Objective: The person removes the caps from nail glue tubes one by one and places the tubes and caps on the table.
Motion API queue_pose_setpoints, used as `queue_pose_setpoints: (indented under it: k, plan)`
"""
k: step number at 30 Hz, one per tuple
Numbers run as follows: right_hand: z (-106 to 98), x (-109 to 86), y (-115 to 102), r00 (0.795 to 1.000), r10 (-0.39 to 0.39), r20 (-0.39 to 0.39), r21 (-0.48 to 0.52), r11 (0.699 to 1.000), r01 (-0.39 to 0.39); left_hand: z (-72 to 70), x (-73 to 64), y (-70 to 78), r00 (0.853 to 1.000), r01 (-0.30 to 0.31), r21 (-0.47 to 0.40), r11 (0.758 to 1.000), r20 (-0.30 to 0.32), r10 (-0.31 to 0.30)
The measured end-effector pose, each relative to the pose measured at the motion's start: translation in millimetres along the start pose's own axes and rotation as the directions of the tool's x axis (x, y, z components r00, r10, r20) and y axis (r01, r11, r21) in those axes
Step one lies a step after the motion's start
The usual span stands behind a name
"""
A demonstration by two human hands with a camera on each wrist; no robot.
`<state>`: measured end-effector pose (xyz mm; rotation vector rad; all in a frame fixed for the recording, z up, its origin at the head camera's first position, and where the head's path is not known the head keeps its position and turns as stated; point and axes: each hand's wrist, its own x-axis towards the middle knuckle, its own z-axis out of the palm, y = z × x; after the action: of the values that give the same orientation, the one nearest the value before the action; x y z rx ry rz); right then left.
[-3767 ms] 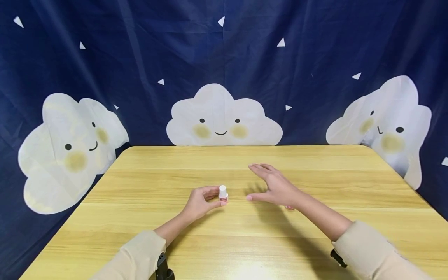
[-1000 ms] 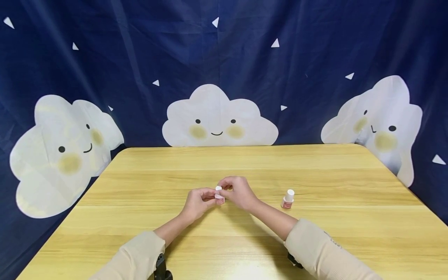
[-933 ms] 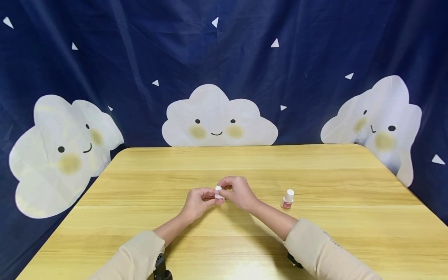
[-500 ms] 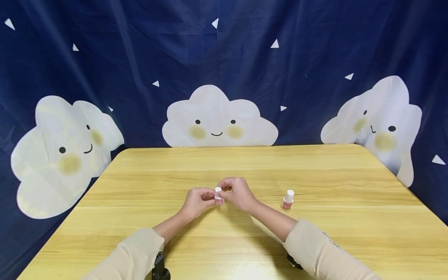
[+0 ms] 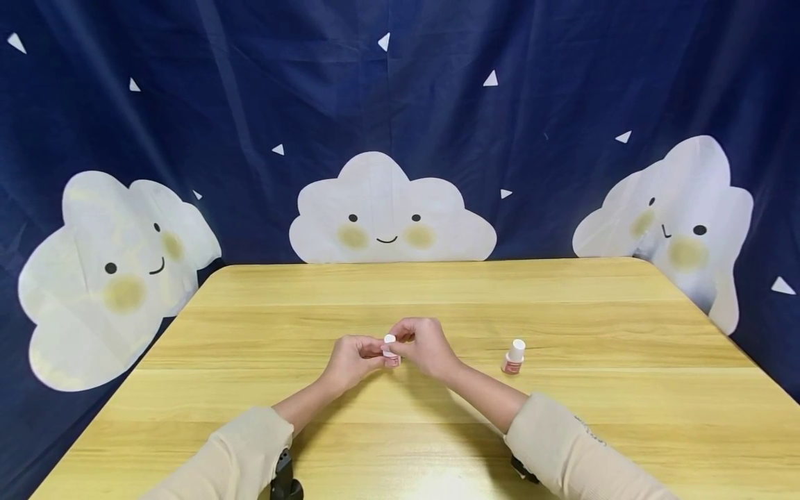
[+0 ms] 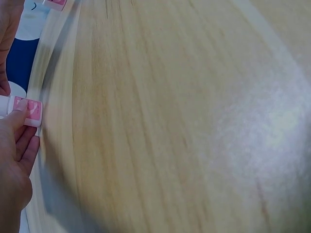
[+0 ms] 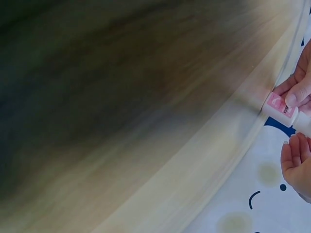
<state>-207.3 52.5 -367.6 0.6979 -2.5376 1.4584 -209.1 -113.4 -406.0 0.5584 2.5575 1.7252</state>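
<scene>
Left hand (image 5: 351,361) pinching the bottle (image 5: 392,361) and right hand (image 5: 428,348) its cap (image 5: 390,339), both nearly closed, at mid desk (image 5: 450,288), second bottle (image 5: 514,358) at 3 o'clock: a slack left grip could let the held bottle twist with the cap.

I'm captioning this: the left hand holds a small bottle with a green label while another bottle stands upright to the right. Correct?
Not quite: the label on the small bottle in the left hand is pink, not green, as the left wrist view shows. The other bottle does stand upright.
</scene>
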Motion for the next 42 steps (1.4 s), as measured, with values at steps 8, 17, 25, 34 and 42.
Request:
queue_pose_setpoints:
  k: [8,17,25,34,42]
  plan:
    - [0.3,0.7,-0.2,1.0,0.01,0.0,-0.014,1.0,-0.01,0.5,0.3,-0.8,1.0,0.022,-0.014,1.0,0.002,-0.022]
    - [-1.9,1.9,-3.4,0.999,0.033,0.023,-0.024,0.999,-0.032,0.8,2.4,-3.2,1.0,0.027,-0.017,0.999,0.002,-0.027]
    - [-3.0,2.2,-3.4,0.999,-0.008,0.053,-0.039,0.999,0.01,1.4,2.7,-4.7,1.0,0.002,-0.017,1.0,0.013,-0.001]
    - [-5.4,4.2,-1.4,0.994,-0.036,0.101,-0.066,0.997,0.042,0.9,2.1,-3.1,0.999,-0.029,0.0,1.0,0.015,0.029]
    - [-8.4,4.8,-1.1,0.987,-0.063,0.15,-0.072,0.995,0.074,-0.1,3.1,-4.6,0.999,-0.039,0.005,0.999,0.026,0.039]
